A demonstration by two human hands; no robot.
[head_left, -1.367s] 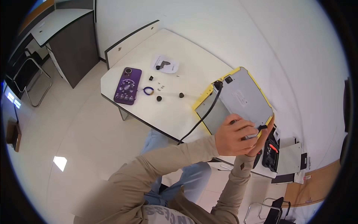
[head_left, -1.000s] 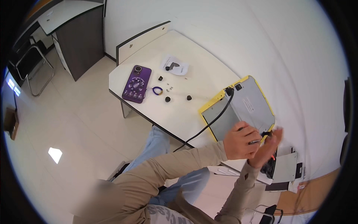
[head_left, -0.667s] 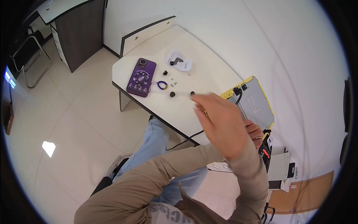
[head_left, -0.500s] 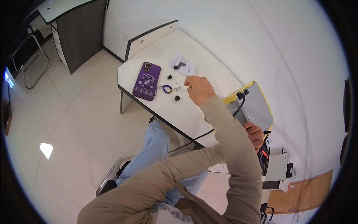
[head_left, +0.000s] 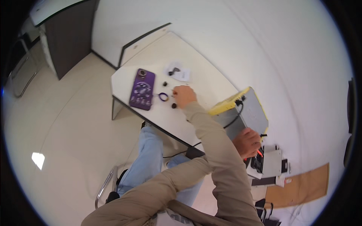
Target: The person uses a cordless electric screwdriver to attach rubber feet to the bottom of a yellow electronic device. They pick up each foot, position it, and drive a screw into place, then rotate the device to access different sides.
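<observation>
beige-sleeved left hand point(head_left: 183, 95) curls over small black parts point(head_left: 174, 106) mid-frame, grip unclear; a careless sweep could scatter them, while the right hand point(head_left: 247, 142) grasps the yellow-edged device point(head_left: 249, 113).

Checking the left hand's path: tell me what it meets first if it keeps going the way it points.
Probably the small purple ring, just ahead of the left hand on the white table; the purple phone lies beyond. Depth is uncertain.

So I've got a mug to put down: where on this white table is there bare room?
The far corner of the table, beyond the white paper, is bare. So is the strip along the wall side, between the paper and the yellow-edged grey device. It is crowded around the left hand: purple phone, purple ring and small dark parts.
</observation>
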